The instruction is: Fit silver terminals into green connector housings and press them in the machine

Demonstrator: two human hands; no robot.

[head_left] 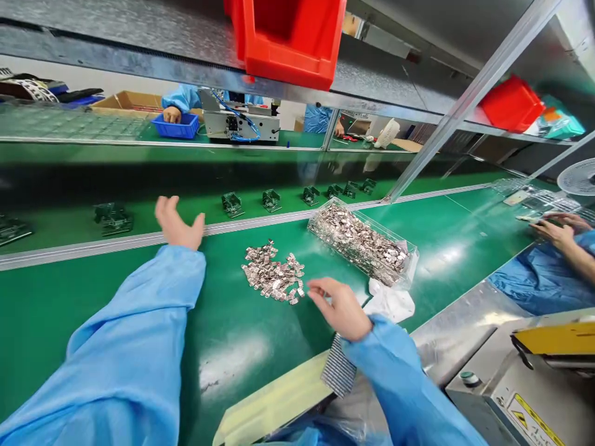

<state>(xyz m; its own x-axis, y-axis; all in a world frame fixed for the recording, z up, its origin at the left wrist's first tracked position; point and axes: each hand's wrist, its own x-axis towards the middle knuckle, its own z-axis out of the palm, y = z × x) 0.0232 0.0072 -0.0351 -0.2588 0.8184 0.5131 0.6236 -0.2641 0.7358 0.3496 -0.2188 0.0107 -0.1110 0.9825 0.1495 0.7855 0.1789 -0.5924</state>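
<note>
My left hand [180, 224] is over the metal rail at the belt's edge, its thumb and fingers spread apart with nothing between them. Dark green circuit-board assemblies lie on the belt to either side of it, the closest on the right being one assembly [232, 204]. My right hand [341, 308] is just right of a loose pile of small silvery metal pieces [272, 272]. Its thumb and fingertips are drawn together; whatever they pinch is too small to make out. Behind it stands a clear plastic tray [413, 263] heaped with the same pieces.
A crumpled white cloth [390, 301] and a pale yellow strip [274, 396] lie near my right arm. Overhead, a red bin [290, 68] juts from the shelf. A slanted metal post [469, 102] rises at the right. Co-worker's hands [560, 229] work at far right.
</note>
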